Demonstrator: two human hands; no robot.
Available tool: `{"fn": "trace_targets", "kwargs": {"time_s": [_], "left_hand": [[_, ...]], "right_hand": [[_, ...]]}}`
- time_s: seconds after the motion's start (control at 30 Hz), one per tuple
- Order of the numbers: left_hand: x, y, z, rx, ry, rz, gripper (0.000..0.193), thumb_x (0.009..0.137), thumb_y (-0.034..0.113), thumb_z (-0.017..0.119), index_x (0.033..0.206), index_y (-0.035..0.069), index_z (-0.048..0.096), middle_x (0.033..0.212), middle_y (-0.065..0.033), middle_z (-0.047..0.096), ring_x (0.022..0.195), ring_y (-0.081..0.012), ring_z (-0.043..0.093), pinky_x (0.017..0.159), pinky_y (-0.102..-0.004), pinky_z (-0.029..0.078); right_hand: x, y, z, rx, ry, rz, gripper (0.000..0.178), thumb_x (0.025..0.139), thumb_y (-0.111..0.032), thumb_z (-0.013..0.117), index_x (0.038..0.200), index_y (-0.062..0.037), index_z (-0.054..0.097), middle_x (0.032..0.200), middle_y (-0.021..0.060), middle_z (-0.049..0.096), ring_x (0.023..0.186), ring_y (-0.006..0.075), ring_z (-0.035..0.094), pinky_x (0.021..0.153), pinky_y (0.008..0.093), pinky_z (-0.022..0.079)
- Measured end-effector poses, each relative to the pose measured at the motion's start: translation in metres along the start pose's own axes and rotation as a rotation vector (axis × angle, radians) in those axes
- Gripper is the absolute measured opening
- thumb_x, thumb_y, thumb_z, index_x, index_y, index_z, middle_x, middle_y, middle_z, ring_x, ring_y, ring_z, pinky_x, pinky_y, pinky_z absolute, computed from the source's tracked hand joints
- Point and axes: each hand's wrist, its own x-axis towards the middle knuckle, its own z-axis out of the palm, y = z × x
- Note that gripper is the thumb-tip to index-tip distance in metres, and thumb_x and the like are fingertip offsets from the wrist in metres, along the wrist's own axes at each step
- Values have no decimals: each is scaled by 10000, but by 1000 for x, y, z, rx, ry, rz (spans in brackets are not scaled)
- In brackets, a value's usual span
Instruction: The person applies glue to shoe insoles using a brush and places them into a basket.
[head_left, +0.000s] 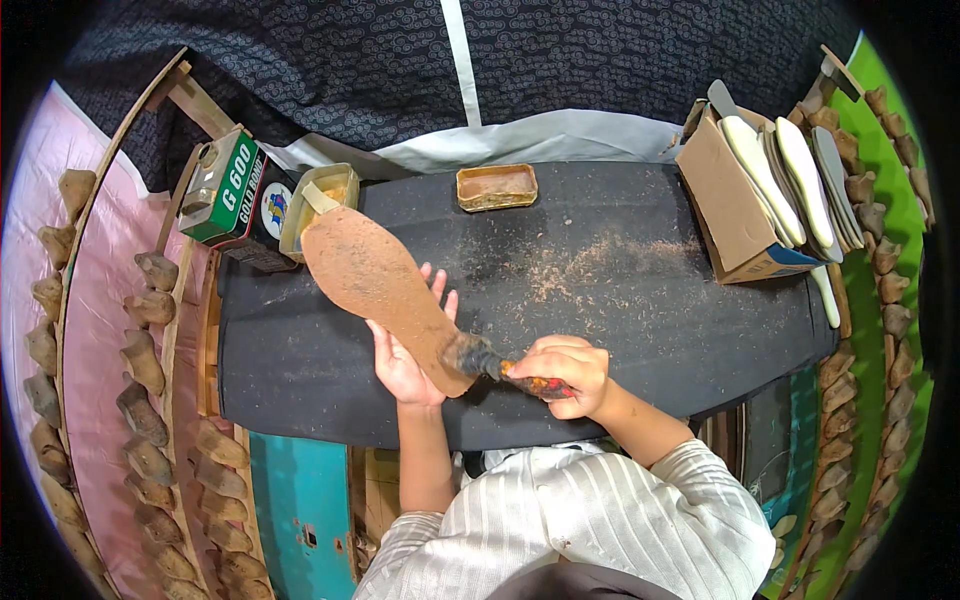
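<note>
A tan shoe sole (365, 265) is held tilted above the dark table by my left hand (408, 368). The thumb lies along one edge, and the fingertips come out past the other edge from underneath. My right hand (570, 372) is closed around the dark, red-flecked handle of a brush (482, 360). Its blackened bristles touch the narrow end of the sole, close to my left wrist. Small dark specks dot the sole's upper face. The wide end points away to the left, in front of an open yellowish container (345, 182) with a pale flat strip (319, 197) resting in it.
A green-and-black metal can (235, 205) stands at the back left. At the back centre sits a small rectangular tray (497, 188). Brown shavings (560, 275) litter the tablecloth. A cardboard box (725, 205) of insoles stands right. Racks of shoe lasts (143, 360) line both sides.
</note>
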Motion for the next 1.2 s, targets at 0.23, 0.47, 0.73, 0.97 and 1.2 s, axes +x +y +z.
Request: {"fn": "trace_targets", "kwargs": {"time_s": [0.23,0.47,0.73,0.97,1.2], "left_hand": [[-1,-4,6,30,-48,-54,582,942,445,201,1392,77,184,1412,-201,213,1305,-374,203,1078,-490,164],[-4,-12,8,14,-26,-74,586,940,451,205,1393,79,182,1414,-184,218,1293,-374,230,1070,-480,203],[3,6,-14,-22,-96,96,560,949,429,213,1395,90,185,1414,-183,225,1181,-353,405,1033,-436,297],[4,2,-7,-62,-92,159,543,955,406,217,1391,85,193,1408,-175,246,1067,-308,492,980,-407,365],[6,3,-10,-48,-24,301,561,949,431,231,1384,77,201,1407,-122,269,1055,-271,488,960,-384,399]], "right_hand": [[6,-2,-4,73,79,102,312,528,31,529,828,69,604,728,154,632,588,268,606,553,338,504],[10,4,-3,-34,49,-52,321,562,-20,604,872,65,608,754,151,634,607,282,607,574,342,506],[-23,-1,3,30,-25,24,364,494,-4,567,847,53,632,709,135,614,585,261,589,541,322,483],[-10,2,-4,105,65,48,422,458,54,546,875,65,612,757,143,624,614,270,595,563,332,486],[-18,5,1,69,-2,49,382,475,14,540,847,62,613,749,148,627,594,274,593,549,330,486]]}}
